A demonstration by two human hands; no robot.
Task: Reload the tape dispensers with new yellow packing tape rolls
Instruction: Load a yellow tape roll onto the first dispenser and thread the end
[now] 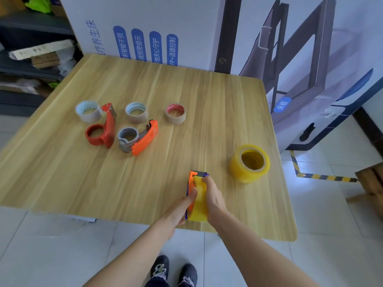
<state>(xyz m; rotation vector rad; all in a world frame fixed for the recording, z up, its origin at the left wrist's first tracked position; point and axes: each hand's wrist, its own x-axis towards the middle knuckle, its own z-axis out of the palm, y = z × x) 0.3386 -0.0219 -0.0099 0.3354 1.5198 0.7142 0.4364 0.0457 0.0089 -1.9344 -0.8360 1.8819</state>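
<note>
An orange and blue tape dispenser stands near the front edge of the wooden table, with a yellow tape roll seated in it. My left hand grips the dispenser from the left, thumb on the roll. My right hand curls round the roll from the right. A second yellow roll lies flat to the right. Farther left lie a red dispenser and an orange-grey dispenser, both without tape.
Three spent cardboard cores stand in a row behind the dispensers. Large printed boxes line the table's far edge. Shelving is at the left, and a wooden crate sits on the floor at right.
</note>
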